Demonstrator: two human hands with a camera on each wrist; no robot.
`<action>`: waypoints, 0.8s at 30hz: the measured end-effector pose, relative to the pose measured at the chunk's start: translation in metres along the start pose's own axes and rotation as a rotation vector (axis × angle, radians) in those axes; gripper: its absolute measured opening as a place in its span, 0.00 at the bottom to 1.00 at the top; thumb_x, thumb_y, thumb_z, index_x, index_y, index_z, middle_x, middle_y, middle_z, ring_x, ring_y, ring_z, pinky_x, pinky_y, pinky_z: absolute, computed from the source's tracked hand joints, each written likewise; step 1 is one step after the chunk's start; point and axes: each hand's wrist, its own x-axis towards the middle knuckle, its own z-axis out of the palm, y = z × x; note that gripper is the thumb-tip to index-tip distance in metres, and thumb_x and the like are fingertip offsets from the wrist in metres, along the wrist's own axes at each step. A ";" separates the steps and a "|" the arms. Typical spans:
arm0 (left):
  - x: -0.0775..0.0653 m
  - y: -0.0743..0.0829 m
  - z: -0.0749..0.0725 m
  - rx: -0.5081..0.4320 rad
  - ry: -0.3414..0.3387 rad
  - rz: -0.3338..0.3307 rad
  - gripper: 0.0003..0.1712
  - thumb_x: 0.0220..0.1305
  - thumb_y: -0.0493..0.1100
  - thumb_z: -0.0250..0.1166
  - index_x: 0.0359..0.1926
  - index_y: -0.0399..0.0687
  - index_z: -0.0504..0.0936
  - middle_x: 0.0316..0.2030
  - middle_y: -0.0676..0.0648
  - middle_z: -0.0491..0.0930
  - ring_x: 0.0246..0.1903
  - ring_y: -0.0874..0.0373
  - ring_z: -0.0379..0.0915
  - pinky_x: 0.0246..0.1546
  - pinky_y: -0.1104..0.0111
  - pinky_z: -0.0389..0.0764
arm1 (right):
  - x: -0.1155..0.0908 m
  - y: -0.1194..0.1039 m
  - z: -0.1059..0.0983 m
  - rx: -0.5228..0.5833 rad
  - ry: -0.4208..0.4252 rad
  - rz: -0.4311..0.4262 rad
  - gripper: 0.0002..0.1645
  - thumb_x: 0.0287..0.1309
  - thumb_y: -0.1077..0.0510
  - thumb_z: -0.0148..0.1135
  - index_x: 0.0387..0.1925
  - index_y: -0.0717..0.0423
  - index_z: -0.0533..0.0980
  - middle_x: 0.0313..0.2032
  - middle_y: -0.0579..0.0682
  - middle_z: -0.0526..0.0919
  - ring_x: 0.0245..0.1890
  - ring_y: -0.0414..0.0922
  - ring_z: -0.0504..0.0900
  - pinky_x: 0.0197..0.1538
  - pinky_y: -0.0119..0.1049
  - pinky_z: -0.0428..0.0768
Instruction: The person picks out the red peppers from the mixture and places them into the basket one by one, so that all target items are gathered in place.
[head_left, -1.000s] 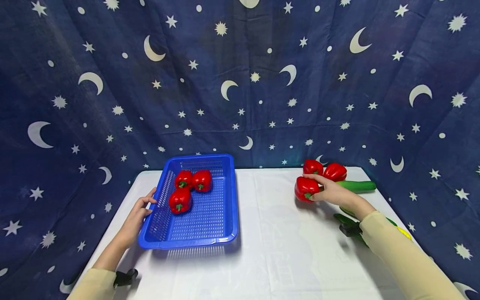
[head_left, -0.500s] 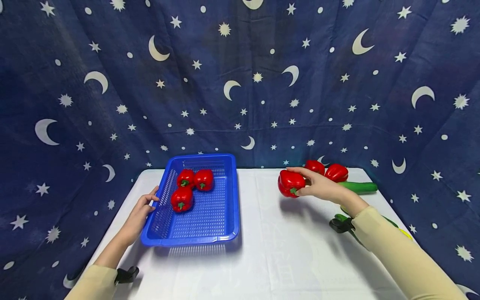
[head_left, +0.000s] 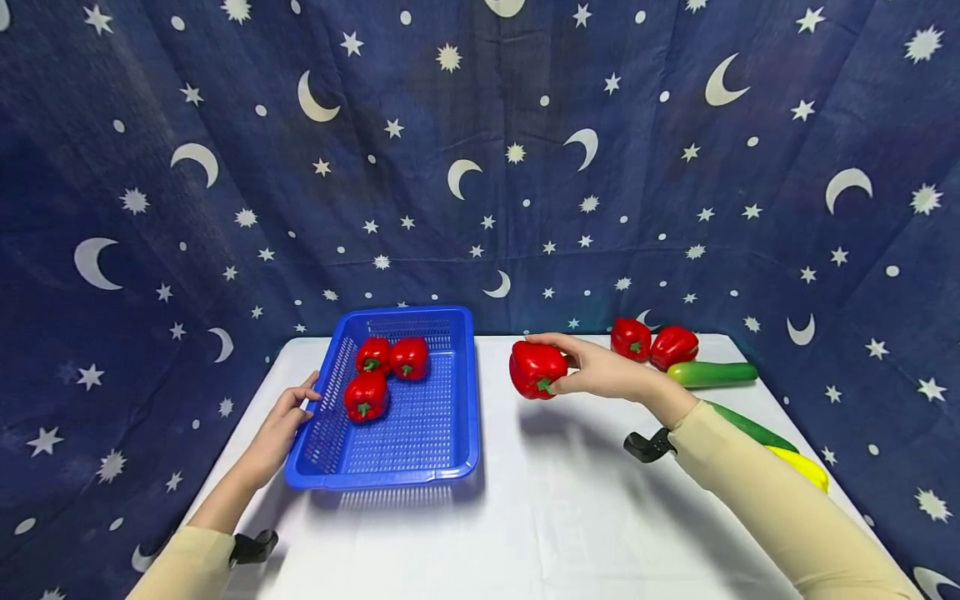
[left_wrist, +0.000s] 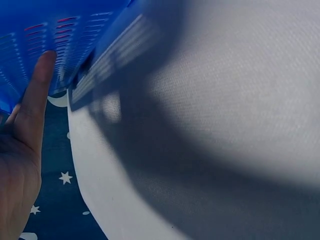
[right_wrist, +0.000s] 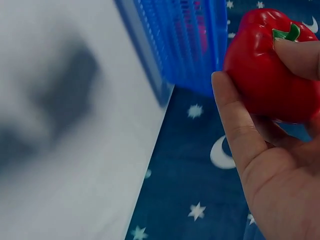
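Observation:
My right hand (head_left: 600,371) holds a red bell pepper (head_left: 537,370) above the white table, right of the blue basket (head_left: 475,400). In the right wrist view the thumb (right_wrist: 300,59) lies by the green stem of that pepper (right_wrist: 272,80), and one finger extends along its other side. My left hand (head_left: 273,433) touches the basket's left side with its fingers at the rim. In the left wrist view a straight finger (left_wrist: 42,75) rests against the slotted outer wall (left_wrist: 90,35). Inside the basket sit three red bell peppers (head_left: 367,396), at its left and back.
Two more red bell peppers (head_left: 674,347) lie at the table's back right. Near them are a green cucumber-like vegetable (head_left: 712,373), a darker long green one (head_left: 753,423) and a yellow one (head_left: 802,468), partly behind the right sleeve. A starry curtain (head_left: 480,167) stands behind the table (head_left: 540,517).
My right hand has carried the bell pepper leftward from the group at the right toward the basket. My left hand stays at the basket's side. The head view has shifted slightly.

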 end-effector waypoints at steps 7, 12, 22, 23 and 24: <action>0.000 -0.002 0.000 -0.011 0.002 0.009 0.15 0.70 0.26 0.43 0.56 0.27 0.64 0.79 0.31 0.45 0.77 0.33 0.31 0.61 0.87 0.49 | 0.022 -0.019 0.019 0.010 -0.033 -0.038 0.47 0.55 0.61 0.72 0.74 0.38 0.64 0.65 0.51 0.73 0.63 0.55 0.74 0.55 0.47 0.81; 0.000 -0.001 0.000 -0.011 0.009 0.002 0.16 0.69 0.26 0.43 0.56 0.26 0.64 0.79 0.31 0.45 0.77 0.34 0.31 0.61 0.87 0.49 | 0.039 -0.032 0.034 0.015 -0.048 -0.048 0.47 0.55 0.61 0.72 0.74 0.37 0.64 0.65 0.50 0.72 0.61 0.55 0.75 0.54 0.46 0.81; -0.014 0.000 0.000 0.018 -0.002 0.031 0.18 0.79 0.36 0.47 0.63 0.28 0.66 0.79 0.31 0.46 0.79 0.43 0.36 0.63 0.85 0.52 | 0.070 -0.051 0.060 -0.022 -0.077 -0.062 0.47 0.55 0.60 0.69 0.75 0.40 0.63 0.64 0.51 0.72 0.58 0.52 0.78 0.55 0.44 0.80; -0.016 -0.001 0.000 0.024 -0.004 0.038 0.19 0.80 0.37 0.47 0.64 0.28 0.66 0.78 0.31 0.46 0.79 0.46 0.38 0.63 0.85 0.52 | 0.074 -0.051 0.062 -0.026 -0.079 -0.058 0.47 0.55 0.60 0.69 0.75 0.40 0.63 0.64 0.50 0.72 0.58 0.51 0.78 0.55 0.44 0.80; -0.017 -0.001 0.000 0.032 -0.004 0.043 0.20 0.80 0.38 0.47 0.64 0.29 0.66 0.78 0.31 0.47 0.79 0.50 0.39 0.63 0.85 0.52 | 0.077 -0.052 0.063 -0.035 -0.078 -0.058 0.47 0.55 0.60 0.69 0.75 0.40 0.63 0.64 0.50 0.72 0.58 0.51 0.78 0.55 0.44 0.80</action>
